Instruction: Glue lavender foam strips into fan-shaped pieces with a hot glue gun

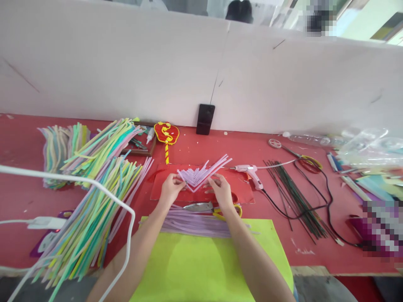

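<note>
Both bare hands are busy at the middle of the red table (195, 147), holding a lilac piece (195, 179) of fuzzy stems nested into a V, its point toward six o'clock. The left hand (172, 188) has its grip clamped on the V's nine o'clock side, thumb and fingers together on the stems. The right hand (221, 188) pinches the three o'clock side the same way, just below some longer ends that stick out toward one o'clock. Under the piece is a red board (157, 193).

Reading round from the piece, a black phone (205, 119) leans on the white partition (126, 63) near twelve. At three there's a pink glue gun (250, 171), its nozzle pointing in toward nine, and past it a spread of dark green stems (292, 188). Close in at six lie scissors (200, 206) with yellow handles, beside loose lilac stems (195, 224) in a flat row; a lime-yellow sheet (201, 260) shows beyond those. Pastel stems (94, 209) are heaped from eight to ten, with a white cord (129, 235) looping in front. A red-and-yellow fan shape (166, 133) on a striped stick sits at eleven.
</note>
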The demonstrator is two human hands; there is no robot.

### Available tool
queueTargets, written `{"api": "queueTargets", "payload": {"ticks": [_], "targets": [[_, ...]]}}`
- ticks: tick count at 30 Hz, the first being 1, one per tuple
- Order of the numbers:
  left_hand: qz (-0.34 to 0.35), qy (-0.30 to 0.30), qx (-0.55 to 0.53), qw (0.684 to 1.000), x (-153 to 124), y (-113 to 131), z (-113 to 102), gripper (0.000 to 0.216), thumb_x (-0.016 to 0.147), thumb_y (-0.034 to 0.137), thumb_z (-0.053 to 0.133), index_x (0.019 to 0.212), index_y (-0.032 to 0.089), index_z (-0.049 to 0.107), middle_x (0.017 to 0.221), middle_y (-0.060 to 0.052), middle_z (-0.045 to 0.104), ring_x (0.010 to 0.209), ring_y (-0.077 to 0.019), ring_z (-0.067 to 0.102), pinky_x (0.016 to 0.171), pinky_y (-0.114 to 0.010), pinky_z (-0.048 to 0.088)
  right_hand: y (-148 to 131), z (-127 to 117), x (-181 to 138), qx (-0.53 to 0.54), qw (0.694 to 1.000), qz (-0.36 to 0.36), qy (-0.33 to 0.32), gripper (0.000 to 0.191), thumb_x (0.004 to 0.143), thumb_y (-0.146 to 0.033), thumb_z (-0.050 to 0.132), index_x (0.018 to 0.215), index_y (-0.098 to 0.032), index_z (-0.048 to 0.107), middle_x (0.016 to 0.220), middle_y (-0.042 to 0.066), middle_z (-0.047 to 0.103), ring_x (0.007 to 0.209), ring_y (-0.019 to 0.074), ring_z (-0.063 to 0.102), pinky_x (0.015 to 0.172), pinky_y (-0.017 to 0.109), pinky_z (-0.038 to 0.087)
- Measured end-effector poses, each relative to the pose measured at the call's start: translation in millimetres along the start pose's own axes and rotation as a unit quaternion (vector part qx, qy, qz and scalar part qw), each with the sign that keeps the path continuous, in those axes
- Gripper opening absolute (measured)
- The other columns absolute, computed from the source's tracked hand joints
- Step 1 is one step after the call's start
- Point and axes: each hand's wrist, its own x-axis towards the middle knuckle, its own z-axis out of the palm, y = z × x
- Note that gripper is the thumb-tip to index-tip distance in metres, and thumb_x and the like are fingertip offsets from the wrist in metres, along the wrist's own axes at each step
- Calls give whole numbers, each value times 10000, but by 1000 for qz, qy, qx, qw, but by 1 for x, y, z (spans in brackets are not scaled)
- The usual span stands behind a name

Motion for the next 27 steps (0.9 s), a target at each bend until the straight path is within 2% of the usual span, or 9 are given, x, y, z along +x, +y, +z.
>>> {"api": "queueTargets", "payload": {"ticks": [4, 6, 9, 12, 14, 17, 20, 24, 27], "targets": [[21, 13, 52, 998, -6, 2, 4, 314, 622, 191, 729, 752, 211, 445, 523, 67, 606, 526, -175, 662, 558, -280, 528, 1, 1, 0, 1, 1000, -15, 24, 606, 674, -400, 719, 1195, -226, 463, 719, -14, 671, 670, 191, 673, 508, 308, 583], [38, 16, 88, 995, -10, 5, 5, 263, 655, 170, 693, 740, 213, 448, 525, 66, 598, 522, -167, 654, 550, -266, 512, 4, 1, 0, -21, 999, -31, 9, 502, 680, -402, 710, 1112, -216, 534, 770, 6, 672, 753, 200, 675, 543, 311, 591], [56, 17, 144, 988, -15, 10, 5, 209, 697, 158, 644, 716, 218, 445, 519, 64, 584, 494, -156, 631, 539, -251, 483, 8, 1, -2, -78, 995, -62, -15, 272, 703, -406, 687, 868, -199, 622, 828, 38, 664, 829, 204, 654, 599, 315, 592], [57, 10, 191, 980, -19, 15, 4, 177, 741, 185, 615, 706, 223, 446, 522, 59, 577, 481, -151, 613, 536, -242, 452, 9, 1, -3, -150, 982, -114, -29, 174, 733, -369, 667, 799, -208, 649, 822, 36, 655, 821, 189, 634, 670, 321, 579], [83, 8, 261, 962, -21, 17, 5, 143, 765, 197, 607, 713, 218, 476, 565, 35, 595, 533, -158, 621, 562, -243, 437, 8, 2, -4, -193, 967, -158, -47, 131, 743, -334, 667, 790, -212, 663, 830, 30, 641, 799, 172, 628, 725, 315, 559], [159, -16, 394, 905, -27, 17, 9, 58, 799, 168, 580, 832, 207, 553, 752, -28, 658, 717, -188, 647, 634, -257, 431, 6, 3, -6, -247, 942, -210, -86, 108, 747, -308, 682, 803, -216, 679, 858, 34, 616, 791, 164, 619, 775, 316, 534], [197, -44, 468, 860, -33, 15, 14, 140, 848, 143, 509, 964, 189, 573, 940, -90, 665, 837, -217, 645, 684, -281, 441, 8, 5, -8, -310, 911, -245, -116, 125, 752, -286, 695, 866, -235, 693, 911, 45, 623, 881, 193, 609, 864, 357, 503], [204, -41, 513, 833, -37, 14, 16, 145, 895, 172, 442, 944, 180, 579, 956, -102, 647, 857, -226, 641, 668, -279, 442, 13, 6, -9, -389, 869, -270, -142, 161, 762, -232, 687, 922, -241, 700, 970, 65, 640, 943, 228, 587, 883, 391, 486], [201, -28, 527, 825, -37, 15, 15, 145, 908, 201, 435, 879, 187, 576, 907, -84, 635, 821, -211, 638, 643, -266, 435, 12, 6, -9, -413, 852, -283, -149, 128, 797, -196, 636, 890, -250, 707, 952, 61, 644, 935, 228, 582, 870, 391, 483]]}}
